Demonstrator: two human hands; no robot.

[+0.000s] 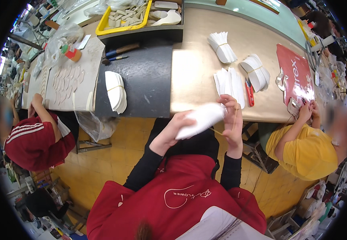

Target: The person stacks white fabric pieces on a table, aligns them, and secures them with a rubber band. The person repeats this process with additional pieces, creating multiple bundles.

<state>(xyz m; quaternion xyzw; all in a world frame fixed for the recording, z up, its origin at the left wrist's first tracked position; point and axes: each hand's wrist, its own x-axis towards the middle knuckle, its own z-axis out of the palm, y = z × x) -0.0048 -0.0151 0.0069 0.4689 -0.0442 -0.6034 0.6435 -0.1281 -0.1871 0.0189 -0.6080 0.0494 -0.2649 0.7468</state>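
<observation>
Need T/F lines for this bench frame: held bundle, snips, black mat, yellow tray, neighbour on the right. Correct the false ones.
1. The left hand grips a white bundle. True.
2. The red-handled snips lie on the black mat. False: they lie on the tan surface.
3. A banded white stack lies on the black mat. True.
4. The yellow tray is empty. False: it holds small beige pieces.
5. The neighbour on the right wears a yellow top. True.
</observation>
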